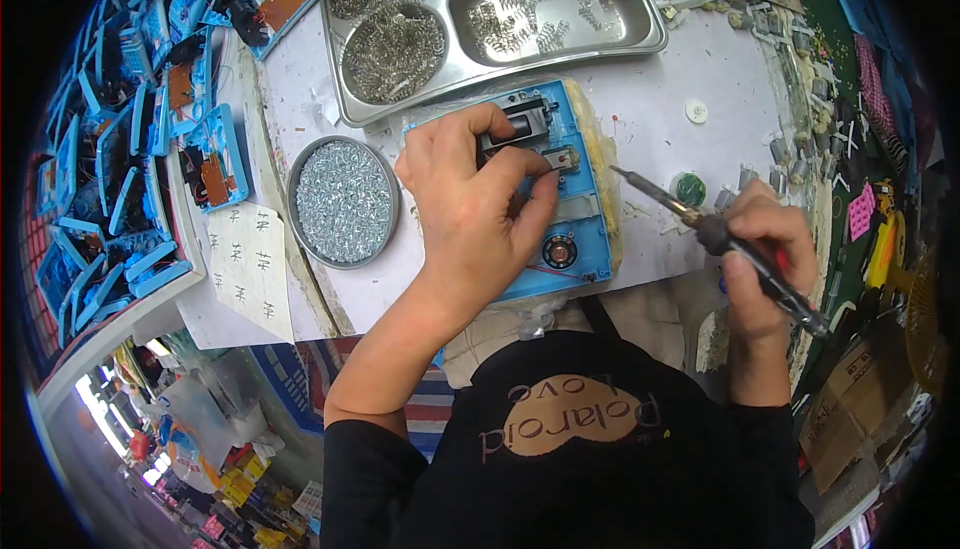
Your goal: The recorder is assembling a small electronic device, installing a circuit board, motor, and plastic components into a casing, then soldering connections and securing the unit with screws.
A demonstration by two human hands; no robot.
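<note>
My left hand [465, 199] lies over a blue plastic casing [585, 209], its thumb and index finger pinched together beside a small metal part [563, 160]. What sits between the fingertips is hidden. Black fittings [525, 121] fill the casing's far end, and a round speaker-like part [559, 251] sits at its near end. To the right of the casing, my right hand [768, 254] grips a soldering iron [720, 237] with a black handle. Its thin tip points left and is held just off the casing's right edge. Something red shows within that grip.
Left of my hand stands a round tray of small screws [345, 204]. A steel compartment tray [560, 49] of springs is at the back. Blue casings [215, 159] pile up at far left. A white disc [696, 111] and a small round green-topped thing [689, 188] lie right.
</note>
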